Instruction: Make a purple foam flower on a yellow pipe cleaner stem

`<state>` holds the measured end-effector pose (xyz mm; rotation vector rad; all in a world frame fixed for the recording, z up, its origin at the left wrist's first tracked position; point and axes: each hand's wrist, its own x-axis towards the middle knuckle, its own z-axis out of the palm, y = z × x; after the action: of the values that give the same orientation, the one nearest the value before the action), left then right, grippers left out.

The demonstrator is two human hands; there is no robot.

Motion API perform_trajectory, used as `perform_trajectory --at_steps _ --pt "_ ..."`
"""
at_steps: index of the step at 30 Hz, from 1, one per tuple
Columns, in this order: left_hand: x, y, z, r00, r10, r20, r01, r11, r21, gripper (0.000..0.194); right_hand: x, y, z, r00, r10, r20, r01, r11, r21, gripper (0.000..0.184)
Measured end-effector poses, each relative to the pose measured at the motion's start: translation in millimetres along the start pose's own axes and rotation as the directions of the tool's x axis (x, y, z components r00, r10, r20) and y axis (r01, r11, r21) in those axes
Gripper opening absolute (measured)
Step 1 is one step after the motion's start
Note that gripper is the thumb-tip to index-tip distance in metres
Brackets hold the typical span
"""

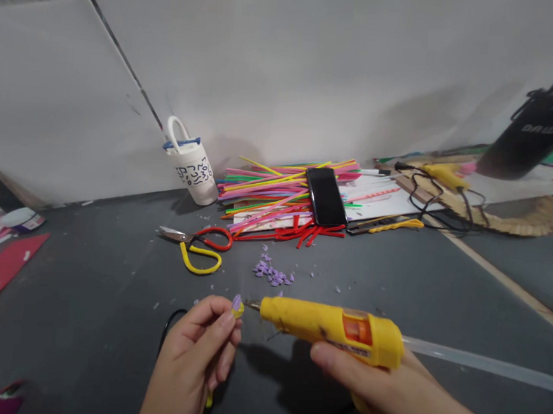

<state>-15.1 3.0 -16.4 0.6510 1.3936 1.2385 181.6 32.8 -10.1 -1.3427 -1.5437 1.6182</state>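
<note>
My left hand (206,342) pinches a small purple and yellow craft piece (237,306) between thumb and fingertips. Wrapped round a yellow hot glue gun (315,320) is my right hand (363,383), partly hidden behind the gun's body. The gun's metal nozzle points left, close beside the small piece; whether they touch I cannot tell. A clear glue stick (484,364) juts from the gun's rear. Just beyond the hands lies a loose pile of small purple bits (272,273).
Scissors (201,247) with red and yellow handles lie beyond my left hand. Behind are a white cup (195,172), colourful pipe cleaners (263,190), a black phone (326,196), a utility knife (385,224), a second glue gun (444,175) with cord, and a black bottle (536,125).
</note>
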Motion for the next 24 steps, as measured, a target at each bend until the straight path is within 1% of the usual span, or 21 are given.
perform_trajectory --at_steps 3,4,5,6,7,8,10,11,13,15,16,18,19,22,24 --pt "3.7 0.6 -3.6 0.999 0.049 -0.003 -0.049 0.999 -0.012 0.024 14.1 -3.4 -4.2 1.0 0.013 -0.003 -0.014 0.994 -0.105 0.023" --pt "5.2 1.3 -5.0 0.998 0.069 -0.016 -0.069 0.997 -0.02 0.024 18.8 -3.6 -5.5 0.999 0.049 0.003 -0.048 0.989 -0.137 0.016" --pt "6.5 2.4 -6.3 0.996 0.088 -0.032 -0.089 0.996 -0.029 0.023 23.0 -2.9 -6.6 0.994 0.091 0.053 -0.081 0.984 -0.159 0.015" --pt "7.5 3.7 -7.5 0.993 0.105 -0.051 -0.107 0.994 -0.035 0.022 26.3 -1.5 -7.3 0.994 0.084 0.075 -0.071 0.985 -0.159 0.021" --pt "8.2 5.2 -8.5 0.99 0.122 -0.071 -0.125 0.991 -0.04 0.022 28.6 0.6 -7.6 0.992 0.08 0.095 -0.06 0.979 -0.195 0.023" --pt "8.5 6.5 -9.2 0.987 0.133 -0.085 -0.137 0.99 -0.041 0.021 30.0 3.1 -7.3 0.991 0.07 0.115 -0.041 0.969 -0.243 0.024" --pt "8.3 8.6 -10.2 0.984 0.145 -0.104 -0.151 0.988 -0.044 0.02 30.3 7.8 -5.1 0.992 0.082 0.099 -0.036 0.918 -0.395 0.022" --pt "8.1 9.0 -10.5 0.984 0.147 -0.102 -0.152 0.987 -0.045 0.02 29.6 9.4 -3.3 0.994 0.084 0.076 -0.037 0.876 -0.481 0.025" --pt "7.5 8.9 -10.8 0.986 0.144 -0.087 -0.148 0.988 -0.042 0.021 28.1 10.4 0.9 0.997 0.059 0.048 -0.014 0.763 -0.646 0.04" --pt "7.3 7.7 -10.9 0.988 0.141 -0.065 -0.144 0.989 -0.032 0.023 27.5 9.0 4.8 0.998 0.024 0.065 0.038 0.594 -0.803 0.051" --pt "7.4 6.9 -10.8 0.989 0.137 -0.055 -0.138 0.99 -0.026 0.024 27.7 8.0 6.2 0.997 0.016 0.079 0.06 0.515 -0.855 0.054" --pt "8.0 5.3 -10.8 0.991 0.123 -0.043 -0.124 0.992 -0.012 0.025 28.3 5.9 7.3 0.996 0.016 0.091 0.076 0.413 -0.908 0.054" --pt "8.5 4.4 -10.9 0.992 0.117 -0.036 -0.118 0.993 -0.008 0.026 28.4 4.9 7.0 0.995 0.014 0.094 0.082 0.38 -0.921 0.055" --pt "9.9 1.6 -11.8 0.995 0.093 -0.028 -0.093 0.996 0.009 0.026 27.2 0.5 3.0 0.993 0.005 0.118 0.109 0.34 -0.934 0.056" --pt "10.5 -0.6 -12.9 0.996 0.086 -0.019 -0.086 0.996 0.026 0.027 27.8 -4.3 -0.9 0.987 -0.047 0.152 0.159 0.306 -0.939 0.055"
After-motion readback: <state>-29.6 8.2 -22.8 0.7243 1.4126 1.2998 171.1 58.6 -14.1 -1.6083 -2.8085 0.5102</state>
